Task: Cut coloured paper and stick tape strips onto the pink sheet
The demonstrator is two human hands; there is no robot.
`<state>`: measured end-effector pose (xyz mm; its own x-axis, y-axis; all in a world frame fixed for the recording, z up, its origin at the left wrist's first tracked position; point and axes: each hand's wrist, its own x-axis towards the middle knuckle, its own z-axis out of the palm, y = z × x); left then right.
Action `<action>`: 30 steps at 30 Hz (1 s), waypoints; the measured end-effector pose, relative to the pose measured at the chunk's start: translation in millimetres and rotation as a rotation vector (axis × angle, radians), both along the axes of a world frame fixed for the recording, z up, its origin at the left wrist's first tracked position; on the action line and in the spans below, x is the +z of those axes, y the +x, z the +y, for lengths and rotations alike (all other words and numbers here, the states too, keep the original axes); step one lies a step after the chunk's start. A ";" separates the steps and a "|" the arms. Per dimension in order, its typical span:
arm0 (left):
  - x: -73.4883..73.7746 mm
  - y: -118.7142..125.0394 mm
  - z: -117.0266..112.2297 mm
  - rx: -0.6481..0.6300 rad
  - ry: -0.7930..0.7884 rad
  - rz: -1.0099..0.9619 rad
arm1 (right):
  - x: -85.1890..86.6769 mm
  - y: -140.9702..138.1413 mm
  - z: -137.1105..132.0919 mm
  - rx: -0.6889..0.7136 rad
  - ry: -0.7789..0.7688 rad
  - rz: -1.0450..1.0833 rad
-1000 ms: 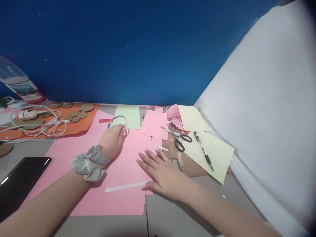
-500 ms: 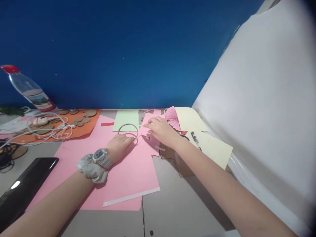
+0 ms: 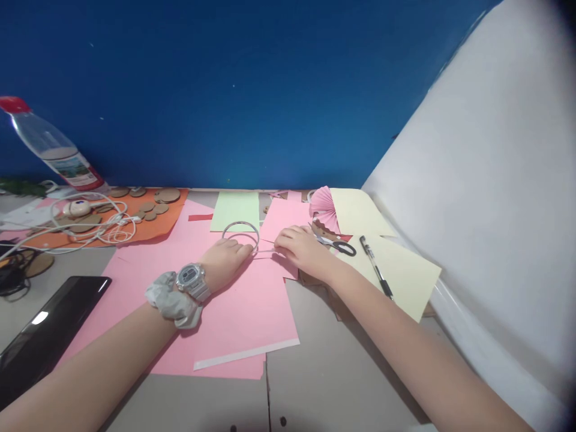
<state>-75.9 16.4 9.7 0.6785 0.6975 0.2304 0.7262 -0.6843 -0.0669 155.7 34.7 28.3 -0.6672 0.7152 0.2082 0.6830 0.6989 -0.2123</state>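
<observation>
A blue wall (image 3: 288, 102) is backing the table (image 3: 324, 348). Over pink paper (image 3: 243, 309), the left hand (image 3: 225, 261) is gripping the tape roll (image 3: 240, 223) by its near rim; the right hand (image 3: 306, 252) is pinching its strip (image 3: 264, 251). The roll is probably handling light and stiff, best rim-held; the strip, limp and sticky.

"What sort of place is this?"

"A craft corner: a grey surface (image 3: 324, 354) against a blue wall (image 3: 270, 120), spread with pink paper (image 3: 243, 318), scissors (image 3: 332, 242), a pen (image 3: 377, 267) and cut cardboard discs (image 3: 167, 195)."

"In a home or a classroom?"

"I can't tell. The phone (image 3: 58, 327), drink bottle (image 3: 74, 171) and tangled white cable (image 3: 134, 220) beside the papers suggest somebody's personal spot rather than a proper workshop."
</observation>
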 end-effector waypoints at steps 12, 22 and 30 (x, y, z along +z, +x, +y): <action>-2.9 0.9 2.3 -0.061 -0.070 0.056 | -14.1 6.7 2.2 0.004 -0.235 0.168; -2.8 1.3 2.8 -0.089 -0.103 0.043 | -11.7 5.7 -1.4 -0.039 -0.324 0.284; -3.3 0.7 2.5 -0.070 -0.068 0.090 | -17.6 7.5 -1.9 -0.161 -0.345 0.418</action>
<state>-75.1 18.9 6.4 0.7420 0.6596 0.1202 0.6695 -0.7383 -0.0817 163.1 32.8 10.8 -0.4549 0.8747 0.1672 0.5844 0.4348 -0.6852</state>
